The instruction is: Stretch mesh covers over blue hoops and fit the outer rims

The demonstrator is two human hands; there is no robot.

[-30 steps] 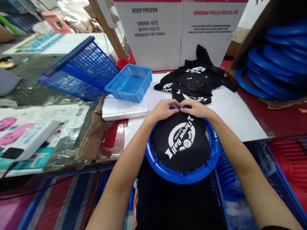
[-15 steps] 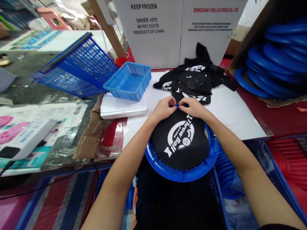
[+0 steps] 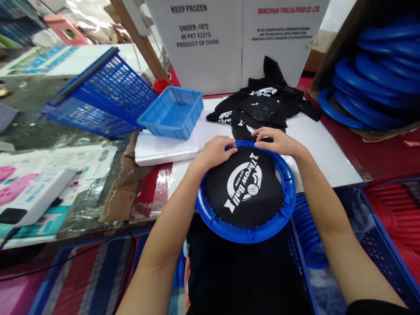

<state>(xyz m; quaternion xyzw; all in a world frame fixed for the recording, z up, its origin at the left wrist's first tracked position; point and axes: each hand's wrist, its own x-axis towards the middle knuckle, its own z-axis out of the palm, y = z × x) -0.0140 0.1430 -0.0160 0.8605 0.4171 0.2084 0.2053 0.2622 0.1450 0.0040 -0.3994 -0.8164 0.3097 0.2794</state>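
Black mesh spans most of a blue ring, apparently unfastened along its right, with right hand fingers parted and left hand grip unclear at the ring's far edge.

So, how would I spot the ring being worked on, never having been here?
Find the white cardboard printed KEEP FROZEN, then the black fabric pile before it. Nearer the wearer, by the left hand and right hand, is one blue ring. Unlike the rings stacked at right, black "Throw Ball" mesh spans it.
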